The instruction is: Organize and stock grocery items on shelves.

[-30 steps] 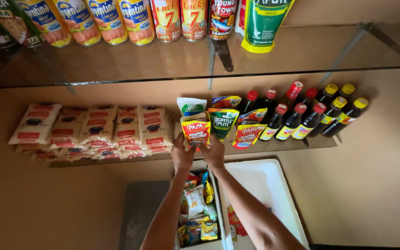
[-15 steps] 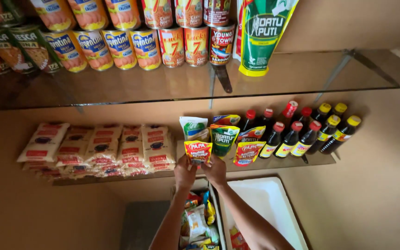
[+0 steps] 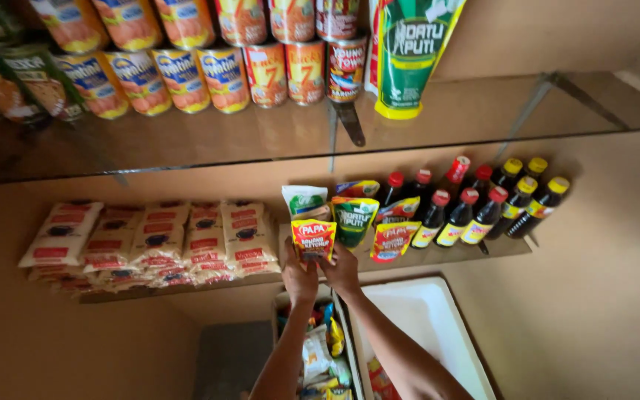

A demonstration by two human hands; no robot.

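Tan walls carry two shelves in the head view: a glass shelf [image 3: 483, 111] above bears rows of cans [image 3: 224, 74] and a tall green pouch [image 3: 409, 59], while a lower wooden shelf [image 3: 498, 248] holds stacked noodle packs [image 3: 157, 241], standing pouches and dark sauce bottles [image 3: 475, 207]. Left hand [image 3: 299, 280] and right hand [image 3: 344, 270] are both raised to the lower shelf, fingers closed on the bottom edge of a red-and-yellow sachet [image 3: 313, 238] standing at the shelf front, just beside a green pouch [image 3: 355, 220], with an open white cooler [image 3: 424, 326] below

Pouch [image 3: 312, 238] on shelf [image 3: 450, 255] between packets [image 3: 158, 241] at left and bottles [image 3: 475, 204] at right; cans [image 3: 224, 70] above, box [image 3: 320, 355] below.
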